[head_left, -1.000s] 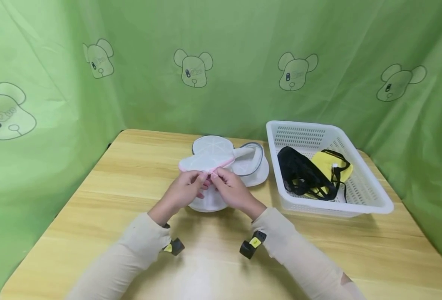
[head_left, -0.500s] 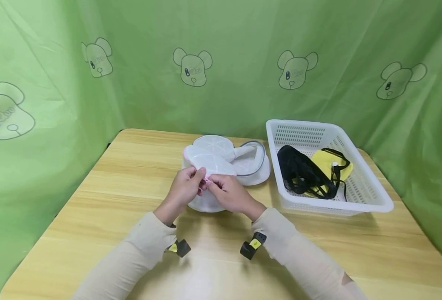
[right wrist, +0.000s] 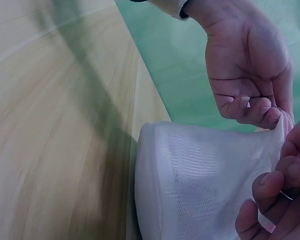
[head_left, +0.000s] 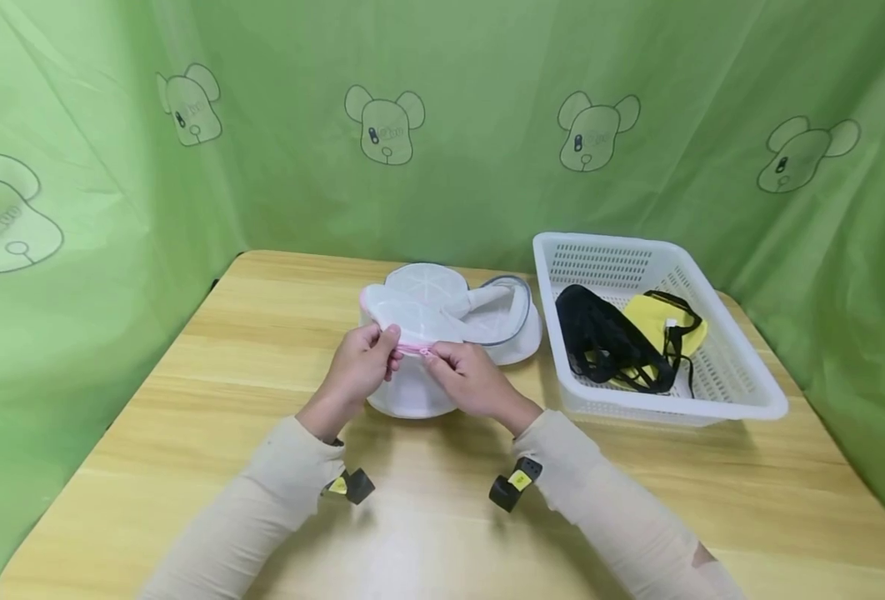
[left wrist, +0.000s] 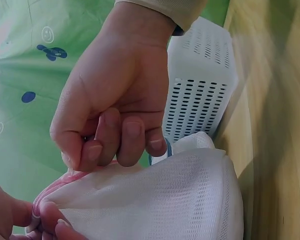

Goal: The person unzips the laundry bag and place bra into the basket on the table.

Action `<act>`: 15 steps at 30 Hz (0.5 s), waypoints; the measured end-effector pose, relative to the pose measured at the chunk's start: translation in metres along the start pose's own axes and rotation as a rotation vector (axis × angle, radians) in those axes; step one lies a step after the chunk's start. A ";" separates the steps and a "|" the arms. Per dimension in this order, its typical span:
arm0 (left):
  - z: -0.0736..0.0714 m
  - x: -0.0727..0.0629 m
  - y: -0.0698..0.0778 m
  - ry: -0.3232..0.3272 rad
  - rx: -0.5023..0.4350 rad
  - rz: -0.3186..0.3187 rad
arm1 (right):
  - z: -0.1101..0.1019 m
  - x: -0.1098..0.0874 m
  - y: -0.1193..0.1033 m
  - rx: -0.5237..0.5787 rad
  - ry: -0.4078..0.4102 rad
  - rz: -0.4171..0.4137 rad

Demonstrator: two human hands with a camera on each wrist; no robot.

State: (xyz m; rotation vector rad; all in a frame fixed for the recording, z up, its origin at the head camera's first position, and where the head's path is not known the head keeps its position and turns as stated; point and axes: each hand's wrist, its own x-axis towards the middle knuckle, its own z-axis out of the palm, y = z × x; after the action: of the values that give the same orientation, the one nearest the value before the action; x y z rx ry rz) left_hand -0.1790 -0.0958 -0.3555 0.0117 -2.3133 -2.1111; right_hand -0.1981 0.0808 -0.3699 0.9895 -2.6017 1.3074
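A white mesh laundry bag (head_left: 410, 393) with a pink zipper (head_left: 411, 347) around its top stands on the table in front of the person. The left hand (head_left: 357, 364) pinches the zipper edge at the front left. At the front right the right hand (head_left: 470, 379) pinches the small zipper pull (head_left: 425, 352). The bag's white lid (head_left: 405, 315) leans back, partly raised. In the left wrist view the right hand (left wrist: 117, 85) is above the pink-edged rim. The right wrist view shows the left hand (right wrist: 250, 70) lifting a corner of the mesh.
Behind the bag lies a second white mesh bag (head_left: 519, 346) with dark blue-grey edging, its round lid (head_left: 427, 282) laid back. A white plastic basket (head_left: 727, 408) to the right holds a black strapped cloth item (head_left: 600, 337) and a yellow one (head_left: 641, 312). Green curtain hangs behind.
The hands, close together before, are now further apart. A straight length of pink zipper shows between them, with the right hand shifted right. The lid has also shifted.
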 end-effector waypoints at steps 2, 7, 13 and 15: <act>0.000 0.000 0.001 -0.004 0.002 -0.006 | -0.001 0.000 0.001 0.000 0.003 -0.006; -0.001 0.000 0.002 0.000 0.000 -0.019 | -0.002 -0.001 0.003 0.001 0.008 -0.009; -0.001 0.000 0.001 0.000 -0.006 -0.036 | -0.003 -0.003 0.005 0.009 0.013 0.003; -0.002 -0.001 0.001 0.001 -0.009 -0.036 | -0.003 -0.003 0.007 0.009 0.013 0.012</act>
State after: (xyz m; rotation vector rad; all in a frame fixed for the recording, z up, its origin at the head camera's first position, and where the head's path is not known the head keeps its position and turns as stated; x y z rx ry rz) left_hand -0.1784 -0.0973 -0.3541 0.0548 -2.3211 -2.1370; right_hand -0.2002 0.0878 -0.3733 0.9644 -2.5988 1.3252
